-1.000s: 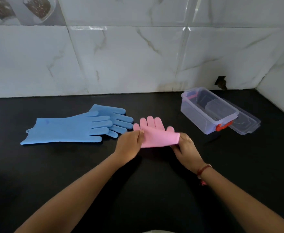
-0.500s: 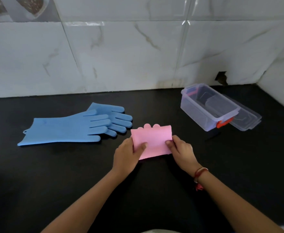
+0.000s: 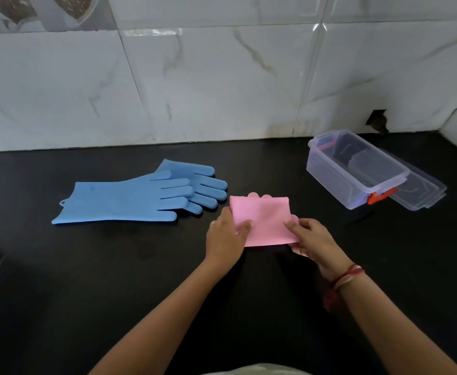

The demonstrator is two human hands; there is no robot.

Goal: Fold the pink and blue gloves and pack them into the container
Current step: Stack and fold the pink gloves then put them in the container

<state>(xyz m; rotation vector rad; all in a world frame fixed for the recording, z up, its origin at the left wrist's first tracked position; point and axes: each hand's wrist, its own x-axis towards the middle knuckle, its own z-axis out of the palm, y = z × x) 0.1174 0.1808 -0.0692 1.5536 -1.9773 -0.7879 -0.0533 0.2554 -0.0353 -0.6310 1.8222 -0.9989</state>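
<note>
The pink gloves lie folded into a flat rectangle on the black counter, only their fingertips peeking out at the far edge. My left hand pinches the fold's left edge, thumb on top. My right hand grips its near right corner, fingers partly under it. Two blue gloves lie flat and stacked to the left, fingers pointing right, untouched. The clear plastic container with an orange latch stands open at the right.
The container's clear lid lies just right of it. A white marble-tiled wall closes the counter at the back and right corner.
The pink gloves' cuff end has been folded up over the fingers, now nearly hidden. Both hands shifted toward me along the fold's sides.
</note>
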